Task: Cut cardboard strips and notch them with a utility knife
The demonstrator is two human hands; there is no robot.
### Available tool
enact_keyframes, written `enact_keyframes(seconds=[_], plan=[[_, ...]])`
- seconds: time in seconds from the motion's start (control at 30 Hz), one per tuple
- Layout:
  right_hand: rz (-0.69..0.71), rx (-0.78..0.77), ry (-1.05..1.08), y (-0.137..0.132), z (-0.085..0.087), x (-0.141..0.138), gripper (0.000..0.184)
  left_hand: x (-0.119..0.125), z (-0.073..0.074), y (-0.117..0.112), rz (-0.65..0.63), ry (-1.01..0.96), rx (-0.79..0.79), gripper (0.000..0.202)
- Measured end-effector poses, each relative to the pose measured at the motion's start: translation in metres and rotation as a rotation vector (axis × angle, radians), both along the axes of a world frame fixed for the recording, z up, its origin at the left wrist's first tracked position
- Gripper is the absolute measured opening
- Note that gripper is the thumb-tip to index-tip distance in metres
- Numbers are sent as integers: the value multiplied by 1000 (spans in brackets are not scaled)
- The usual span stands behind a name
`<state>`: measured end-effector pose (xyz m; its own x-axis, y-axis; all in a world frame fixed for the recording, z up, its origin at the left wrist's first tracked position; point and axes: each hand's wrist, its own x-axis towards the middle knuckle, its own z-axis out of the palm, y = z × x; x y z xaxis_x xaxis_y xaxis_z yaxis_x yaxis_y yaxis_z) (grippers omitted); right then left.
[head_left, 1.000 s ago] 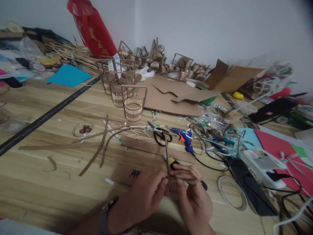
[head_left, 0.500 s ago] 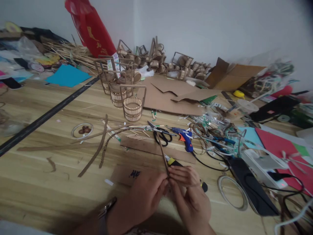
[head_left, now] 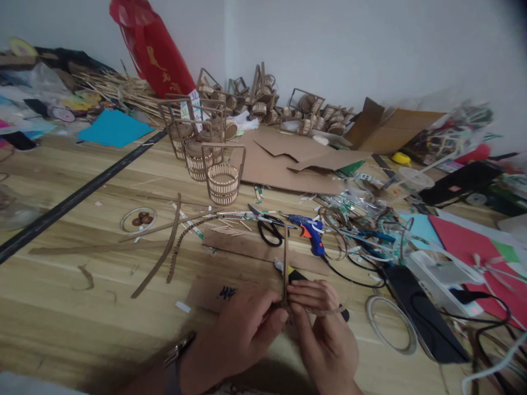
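Observation:
My left hand (head_left: 242, 332) and my right hand (head_left: 323, 334) meet near the bottom middle, fingers pinched together on a thin brown cardboard strip (head_left: 285, 263) that stands almost upright between them. A watch sits on my left wrist. Just beyond the fingers lies a black and yellow utility knife (head_left: 293, 272). Under my hands is a flat cardboard piece (head_left: 214, 291) with dark writing. Further out lie black-handled scissors (head_left: 267, 225) and a blue glue gun (head_left: 310, 233).
Small slatted baskets with frames (head_left: 222, 178) stand mid-table, more piled by the wall. Cardboard sheets (head_left: 288, 159), curved strips (head_left: 164, 247), tape rings (head_left: 389, 321), cables and a black device (head_left: 424, 318) crowd the right. A red bag (head_left: 154, 46) and blue paper (head_left: 113, 127) lie at the back left.
The strip, upright a second ago, tilted left and has swung back to upright. My hands stayed together in the same spot.

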<state>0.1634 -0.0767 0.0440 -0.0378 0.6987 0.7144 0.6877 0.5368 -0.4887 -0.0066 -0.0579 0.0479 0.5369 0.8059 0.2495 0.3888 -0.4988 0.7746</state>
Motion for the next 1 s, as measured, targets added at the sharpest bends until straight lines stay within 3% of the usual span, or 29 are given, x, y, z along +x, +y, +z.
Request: enact_keyframes(seconds=[0.17,0.33,0.63,0.8,0.9,1.0], plan=[[-33,65,-197,-1,0,2,15,2,0,1,48,17,-12,29],[-48,74,-243,-1,1,0,16,2,-1,2,53,15,40,29],[19,-9,2,-3,-3,-4,14,-1,-4,-3,39,32,93,30],[61,-48,79,-1,-2,-3,14,1,-1,0,31,-40,-19,28],[74,-120,-62,6,-5,10,16,2,0,5,121,-63,-96,28],[-48,-306,-244,17,-18,30,27,4,2,10,203,-91,-249,33]])
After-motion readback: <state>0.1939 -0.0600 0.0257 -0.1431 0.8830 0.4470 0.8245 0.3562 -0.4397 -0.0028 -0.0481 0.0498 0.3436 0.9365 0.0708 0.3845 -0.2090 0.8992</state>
